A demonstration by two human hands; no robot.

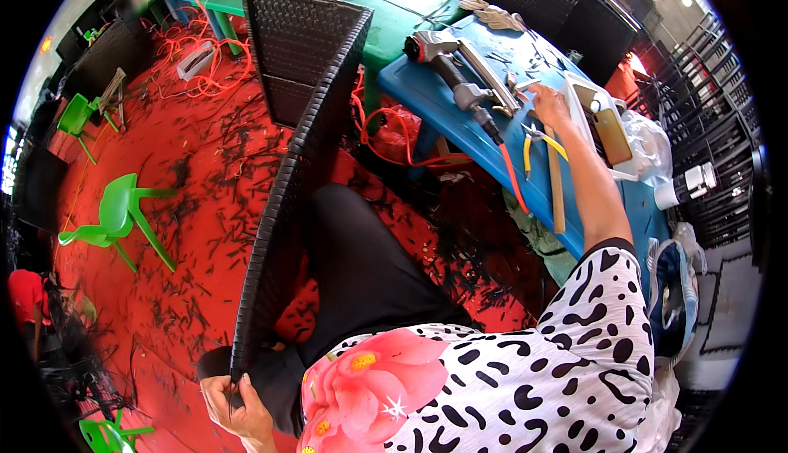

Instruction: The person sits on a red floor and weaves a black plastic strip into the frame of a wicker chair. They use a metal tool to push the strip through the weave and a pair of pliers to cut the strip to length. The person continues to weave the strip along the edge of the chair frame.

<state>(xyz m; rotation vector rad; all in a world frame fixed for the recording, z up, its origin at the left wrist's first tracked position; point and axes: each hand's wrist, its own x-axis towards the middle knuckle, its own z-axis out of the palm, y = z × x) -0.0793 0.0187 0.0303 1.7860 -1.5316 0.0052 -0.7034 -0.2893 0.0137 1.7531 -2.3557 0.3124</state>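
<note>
A black woven rattan panel piece stands tilted against my legs, its long rolled edge running toward me. My left hand is closed on the near lower end of that edge, thumb on top. Over on the blue table, my right hand has its fingers bent down beside a small light-grey metal piece; what they hold is hidden. A wooden handle lies under this hand, beside yellow-handled pliers. Left of them rests a grey air nail gun with a red hose.
A white tray with a brownish object stands right of my forearm. Gloves lie at the blue table's back. A green table adjoins it. Green chairs, orange hoses and dark scraps cover parts of the red floor.
</note>
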